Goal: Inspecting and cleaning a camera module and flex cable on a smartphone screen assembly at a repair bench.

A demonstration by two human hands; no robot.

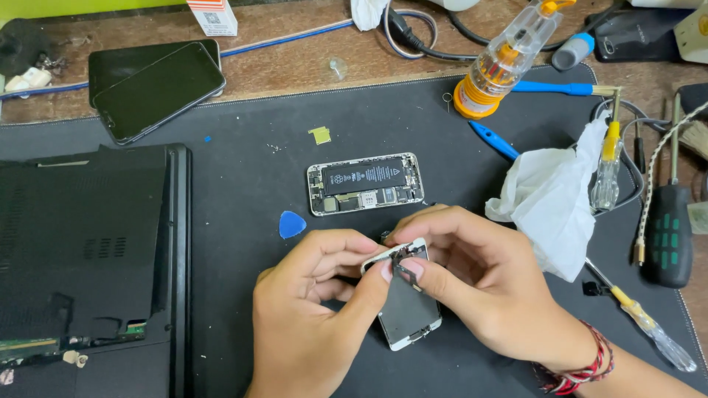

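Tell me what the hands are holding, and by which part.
Both hands hold the detached phone screen at its top end: left hand pinches the top corner, right hand has its grip on the top edge.

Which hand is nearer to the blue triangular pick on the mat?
Left. The left hand sits just below and right of the blue pick; the right hand is farther right, beyond the screen panel both hands hold.

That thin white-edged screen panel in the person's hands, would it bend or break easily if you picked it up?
Probably fragile: the screen panel looks thin and flat, with small parts exposed at its top edge. Likely light, since the left hand and right hand steady it with fingers alone. Its smooth face may be slippery.
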